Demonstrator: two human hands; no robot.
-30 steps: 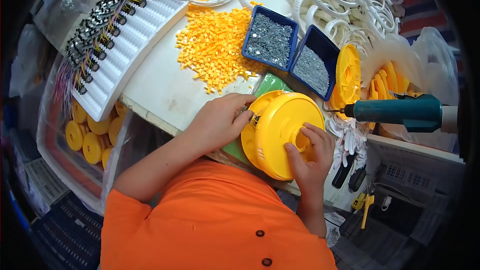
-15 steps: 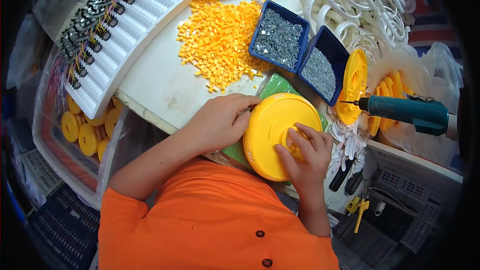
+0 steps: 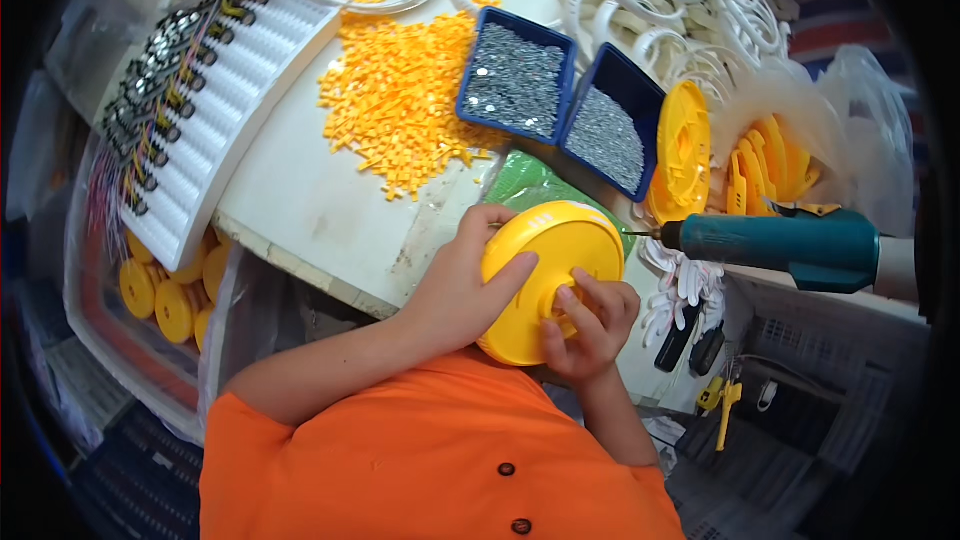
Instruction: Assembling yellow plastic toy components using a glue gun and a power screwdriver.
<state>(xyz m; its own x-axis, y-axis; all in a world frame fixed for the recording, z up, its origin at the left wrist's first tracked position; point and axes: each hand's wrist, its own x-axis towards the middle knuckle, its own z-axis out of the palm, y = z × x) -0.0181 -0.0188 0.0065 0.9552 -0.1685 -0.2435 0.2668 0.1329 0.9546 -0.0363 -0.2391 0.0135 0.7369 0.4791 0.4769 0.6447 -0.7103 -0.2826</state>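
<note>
In the head view, the round yellow casing (image 3: 575,248) tilted at the white table's (image 3: 300,175) near edge, its outline slanting near-left to far-right, between the left hand (image 3: 462,275), clasped round its left rim, and the right hand (image 3: 597,328), bent fingers holding its central hub (image 3: 549,298).

Workshop: power screwdriver (image 3: 780,246), heaped parts (image 3: 395,90).

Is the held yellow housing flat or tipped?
Tipped: the yellow housing slants, its face turned rightward, with its side wall showing at left. The left hand holds its rim; the right hand grips its hub.
</note>
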